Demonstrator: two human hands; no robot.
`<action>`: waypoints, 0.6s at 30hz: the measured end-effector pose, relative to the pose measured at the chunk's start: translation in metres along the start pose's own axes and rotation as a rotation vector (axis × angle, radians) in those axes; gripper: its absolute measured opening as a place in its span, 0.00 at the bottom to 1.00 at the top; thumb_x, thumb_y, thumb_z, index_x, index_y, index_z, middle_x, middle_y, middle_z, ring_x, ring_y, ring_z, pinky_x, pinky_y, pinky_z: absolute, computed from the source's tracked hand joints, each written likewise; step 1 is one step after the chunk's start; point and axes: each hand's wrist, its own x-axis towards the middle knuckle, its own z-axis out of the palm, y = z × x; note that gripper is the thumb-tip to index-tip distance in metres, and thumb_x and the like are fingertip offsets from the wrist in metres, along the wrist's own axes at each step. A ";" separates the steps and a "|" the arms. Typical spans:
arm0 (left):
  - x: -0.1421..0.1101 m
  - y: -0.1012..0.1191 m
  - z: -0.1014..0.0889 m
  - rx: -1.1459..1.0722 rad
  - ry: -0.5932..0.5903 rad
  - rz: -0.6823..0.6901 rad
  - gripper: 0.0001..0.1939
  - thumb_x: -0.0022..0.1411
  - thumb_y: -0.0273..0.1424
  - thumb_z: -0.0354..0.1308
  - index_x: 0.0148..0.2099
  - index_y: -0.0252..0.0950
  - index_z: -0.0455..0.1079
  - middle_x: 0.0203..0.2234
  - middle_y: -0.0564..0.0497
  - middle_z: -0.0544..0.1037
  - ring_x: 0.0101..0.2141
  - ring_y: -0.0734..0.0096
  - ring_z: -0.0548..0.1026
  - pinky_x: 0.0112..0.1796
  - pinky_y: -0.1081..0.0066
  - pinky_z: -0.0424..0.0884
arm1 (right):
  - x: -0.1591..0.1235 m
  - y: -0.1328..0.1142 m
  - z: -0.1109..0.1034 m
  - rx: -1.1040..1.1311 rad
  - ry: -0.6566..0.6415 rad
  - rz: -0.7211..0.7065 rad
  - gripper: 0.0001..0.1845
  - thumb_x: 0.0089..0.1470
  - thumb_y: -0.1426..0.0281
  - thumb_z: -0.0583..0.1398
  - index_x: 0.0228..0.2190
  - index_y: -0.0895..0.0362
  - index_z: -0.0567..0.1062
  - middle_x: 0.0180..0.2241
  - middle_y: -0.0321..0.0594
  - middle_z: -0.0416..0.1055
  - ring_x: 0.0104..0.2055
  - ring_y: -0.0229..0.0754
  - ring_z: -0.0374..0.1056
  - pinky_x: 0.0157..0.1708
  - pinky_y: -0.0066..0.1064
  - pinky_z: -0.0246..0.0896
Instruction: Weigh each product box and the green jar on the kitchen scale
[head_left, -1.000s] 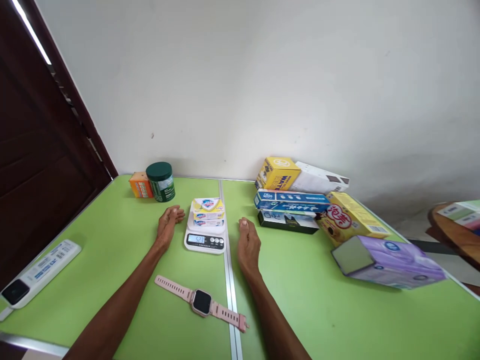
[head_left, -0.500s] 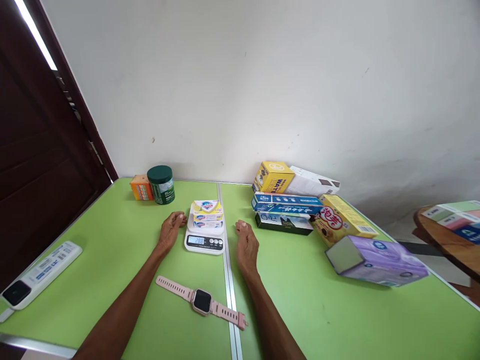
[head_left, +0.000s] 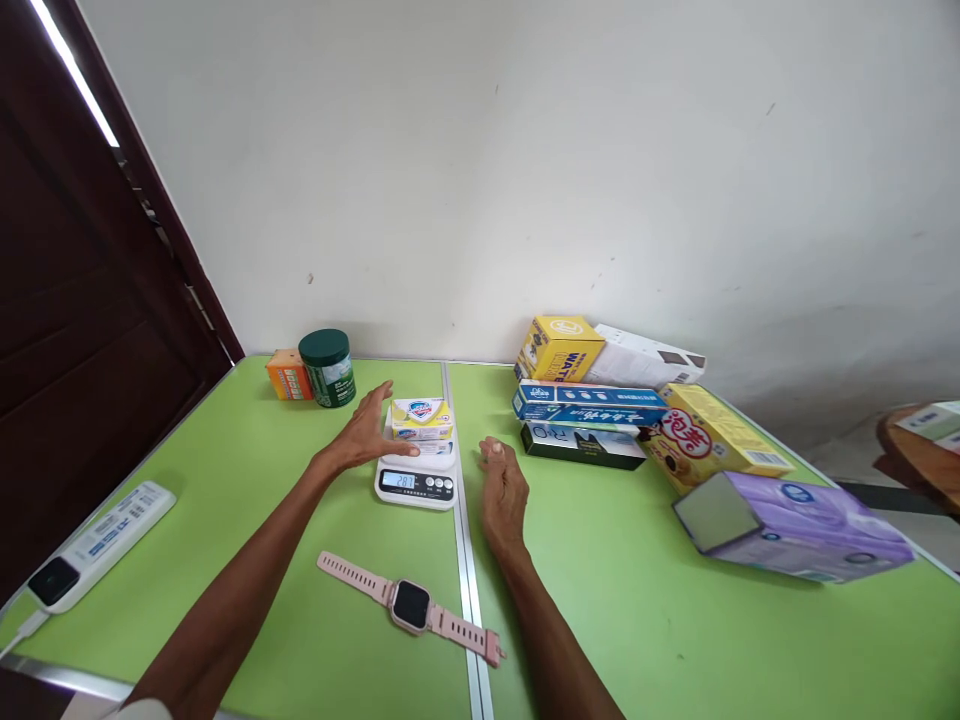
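Above green tabletop (head_left: 637, 590), left hand (head_left: 358, 437) spreads its grip wide beside stacked boxes (head_left: 422, 418), right hand (head_left: 505, 495) curled narrow.

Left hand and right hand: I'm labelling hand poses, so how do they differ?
The left hand is spread open; the right hand is loosely curled. The left hand is at the soap boxes, contact unclear; the right hand is right of the scale, apart from it. Both are bare.

So the green table (head_left: 637, 600) has got a white scale (head_left: 415, 486), pink-strapped watch (head_left: 411, 606), long white gadget (head_left: 112, 538), green jar (head_left: 328, 370) beside an orange box (head_left: 289, 376), plus a purple pack (head_left: 799, 525) and a bunch of cartons (head_left: 637, 403) over on the right.
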 end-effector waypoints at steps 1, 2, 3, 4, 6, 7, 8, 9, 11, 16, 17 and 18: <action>0.004 0.003 0.001 0.008 -0.028 -0.007 0.72 0.42 0.48 0.81 0.79 0.32 0.47 0.73 0.27 0.61 0.72 0.37 0.62 0.70 0.45 0.60 | 0.001 -0.005 0.001 -0.006 0.018 -0.047 0.34 0.70 0.43 0.47 0.48 0.57 0.78 0.50 0.55 0.80 0.53 0.55 0.75 0.57 0.50 0.68; 0.007 0.005 0.002 0.011 -0.051 -0.018 0.72 0.42 0.48 0.81 0.79 0.31 0.47 0.72 0.27 0.62 0.70 0.38 0.65 0.69 0.46 0.62 | 0.002 -0.011 0.002 -0.010 0.028 -0.098 0.33 0.71 0.44 0.48 0.50 0.58 0.78 0.52 0.55 0.80 0.56 0.55 0.75 0.59 0.51 0.68; 0.009 0.006 0.004 0.012 -0.066 -0.030 0.71 0.41 0.47 0.81 0.78 0.31 0.48 0.71 0.28 0.64 0.69 0.39 0.67 0.68 0.48 0.64 | 0.005 -0.017 0.004 -0.014 0.026 -0.145 0.33 0.71 0.46 0.49 0.52 0.58 0.78 0.54 0.56 0.80 0.58 0.55 0.74 0.60 0.51 0.67; 0.010 0.007 0.006 0.018 -0.073 -0.036 0.70 0.41 0.46 0.81 0.78 0.32 0.49 0.70 0.29 0.66 0.67 0.40 0.69 0.66 0.49 0.66 | 0.007 -0.023 0.008 -0.018 0.010 -0.178 0.33 0.71 0.46 0.50 0.53 0.59 0.78 0.55 0.56 0.80 0.59 0.55 0.75 0.60 0.51 0.68; 0.011 0.007 0.008 0.051 -0.071 -0.031 0.64 0.42 0.44 0.81 0.75 0.34 0.55 0.67 0.32 0.71 0.65 0.41 0.71 0.64 0.50 0.68 | 0.014 -0.032 0.015 -0.027 -0.049 -0.196 0.34 0.70 0.46 0.51 0.55 0.61 0.78 0.55 0.59 0.80 0.58 0.56 0.76 0.58 0.50 0.70; 0.011 0.007 0.008 0.072 -0.067 -0.023 0.61 0.42 0.42 0.80 0.73 0.35 0.57 0.65 0.34 0.74 0.64 0.42 0.73 0.62 0.51 0.70 | 0.017 -0.035 0.019 -0.036 -0.083 -0.189 0.35 0.70 0.46 0.51 0.55 0.62 0.78 0.55 0.60 0.80 0.57 0.57 0.77 0.57 0.50 0.72; 0.011 0.008 0.008 0.088 -0.070 -0.013 0.57 0.43 0.40 0.80 0.71 0.36 0.60 0.62 0.36 0.76 0.62 0.44 0.75 0.60 0.53 0.71 | 0.019 -0.037 0.022 -0.045 -0.114 -0.178 0.37 0.69 0.45 0.51 0.56 0.63 0.78 0.54 0.61 0.80 0.55 0.57 0.78 0.55 0.50 0.73; 0.011 0.008 0.007 0.100 -0.080 -0.002 0.53 0.44 0.39 0.79 0.69 0.37 0.62 0.59 0.38 0.79 0.59 0.46 0.77 0.58 0.55 0.73 | 0.021 -0.038 0.025 -0.055 -0.139 -0.166 0.38 0.68 0.44 0.51 0.56 0.63 0.79 0.53 0.61 0.81 0.54 0.58 0.79 0.54 0.50 0.74; 0.011 0.009 0.006 0.119 -0.106 0.017 0.44 0.45 0.36 0.77 0.63 0.38 0.66 0.53 0.42 0.82 0.52 0.51 0.80 0.51 0.60 0.75 | 0.022 -0.038 0.028 -0.081 -0.164 -0.144 0.40 0.67 0.43 0.51 0.56 0.64 0.79 0.52 0.62 0.81 0.53 0.59 0.79 0.53 0.50 0.74; 0.013 0.005 0.007 0.093 -0.095 0.032 0.32 0.45 0.35 0.76 0.52 0.38 0.69 0.44 0.48 0.82 0.43 0.57 0.79 0.40 0.67 0.73 | 0.018 -0.043 0.029 -0.137 -0.182 -0.110 0.41 0.66 0.41 0.51 0.53 0.64 0.81 0.52 0.63 0.81 0.51 0.59 0.79 0.46 0.45 0.76; 0.012 0.004 0.007 0.069 -0.088 0.032 0.33 0.44 0.35 0.76 0.52 0.38 0.69 0.44 0.49 0.82 0.42 0.59 0.79 0.39 0.67 0.72 | 0.017 -0.045 0.029 -0.147 -0.194 -0.112 0.41 0.66 0.41 0.51 0.52 0.63 0.81 0.50 0.62 0.82 0.49 0.58 0.79 0.45 0.45 0.76; 0.011 0.002 0.007 0.041 -0.081 0.032 0.33 0.44 0.34 0.76 0.52 0.38 0.69 0.43 0.49 0.82 0.41 0.59 0.79 0.39 0.68 0.71 | 0.016 -0.048 0.029 -0.156 -0.206 -0.114 0.41 0.66 0.40 0.50 0.51 0.63 0.82 0.49 0.62 0.82 0.48 0.58 0.80 0.44 0.44 0.76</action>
